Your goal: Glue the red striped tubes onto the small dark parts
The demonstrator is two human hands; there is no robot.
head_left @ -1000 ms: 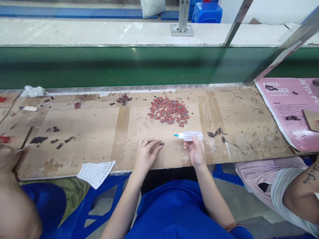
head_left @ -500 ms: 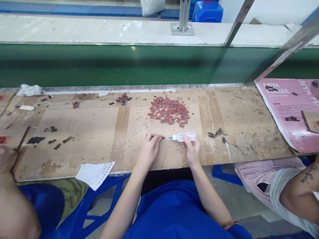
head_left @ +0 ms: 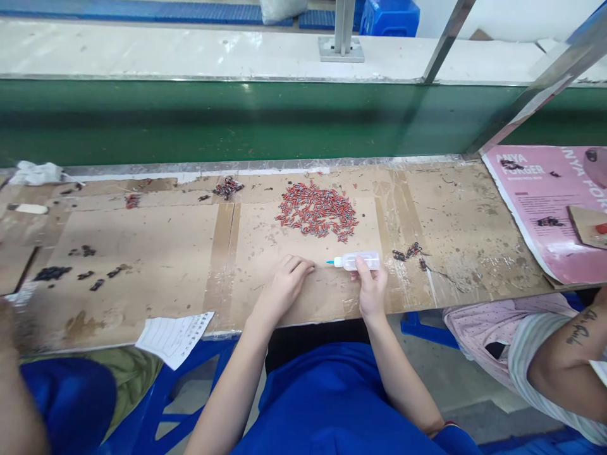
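Note:
My right hand [head_left: 373, 292] is closed round a clear plastic squeeze bottle [head_left: 361, 261], which lies nearly level above the cardboard. Its blue needle tip [head_left: 331, 262] points left at my left hand [head_left: 286, 287], with a small gap between them. The fingers of my left hand are pinched together low over the cardboard. A tiny dark piece [head_left: 312, 268] shows at those fingertips, mostly hidden and too small to name. Beyond both hands lies a wide pile of small red parts with metal-grey ends [head_left: 317, 212].
Small dark parts lie in clusters at left [head_left: 52, 273] and right [head_left: 408, 251]. A paper sheet [head_left: 175, 338] overhangs the front edge. Pink printed sheet [head_left: 531, 208] covers the right end. Co-workers' arms are at both sides; a green panel [head_left: 237, 123] runs behind.
The bottle and my right hand have shifted slightly right. My left hand has also moved a little right, and less of the dark piece shows at its fingertips. The view has shifted slightly.

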